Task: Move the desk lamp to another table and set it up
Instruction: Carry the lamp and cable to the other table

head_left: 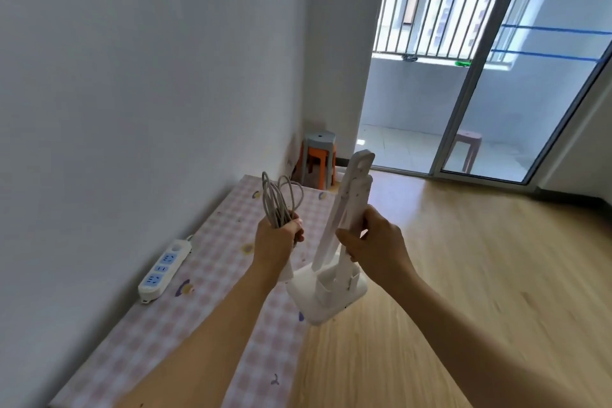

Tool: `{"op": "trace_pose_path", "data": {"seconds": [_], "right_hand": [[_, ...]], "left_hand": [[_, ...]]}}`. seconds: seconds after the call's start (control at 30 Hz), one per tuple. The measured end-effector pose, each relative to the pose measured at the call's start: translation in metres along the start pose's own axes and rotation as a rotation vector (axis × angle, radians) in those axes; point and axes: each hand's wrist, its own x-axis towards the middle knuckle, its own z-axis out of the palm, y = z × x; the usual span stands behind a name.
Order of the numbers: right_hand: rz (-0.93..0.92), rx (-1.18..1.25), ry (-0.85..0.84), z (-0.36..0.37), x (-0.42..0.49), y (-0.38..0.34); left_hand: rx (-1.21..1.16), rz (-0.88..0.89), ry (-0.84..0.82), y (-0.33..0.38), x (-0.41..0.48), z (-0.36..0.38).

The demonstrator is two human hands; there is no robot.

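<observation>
Right grip [371, 242] clasps the folded white lamp [351, 202], held tilted above the edge of the pink-checked surface [185, 325]. Left grip [281, 238] clutches the coiled cable [278, 202]. A power strip [164, 267] lies by the wall, and stacked stools [318, 156] stand in the corner beyond.

Nothing here reads clearly as writing. The nearest thing is a small purple mark [275, 379] shaped like a 2 on the pink checked tablecloth [159, 325], low in the frame, left of centre; numeral or mere pattern, I cannot tell.
</observation>
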Motion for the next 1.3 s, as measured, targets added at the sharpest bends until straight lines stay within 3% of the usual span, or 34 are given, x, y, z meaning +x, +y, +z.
{"op": "trace_pose_path", "data": {"seconds": [0.23,0.6,0.87,1.3], "right_hand": [[-0.046,0.033,-0.106,0.014,0.095,0.042],[-0.190,0.114,-0.303,0.037,0.260,0.083],[-0.188,0.167,-0.495,0.111,0.344,0.066],[-0.166,0.207,-0.554,0.276,0.441,0.012]], "left_hand": [[0.034,-0.006,0.067,-0.020,0.072,0.033],[-0.036,-0.073,0.361,-0.032,0.185,0.090],[0.033,-0.128,0.555,-0.055,0.257,0.046],[-0.042,-0.275,0.674,-0.097,0.378,-0.047]]}}
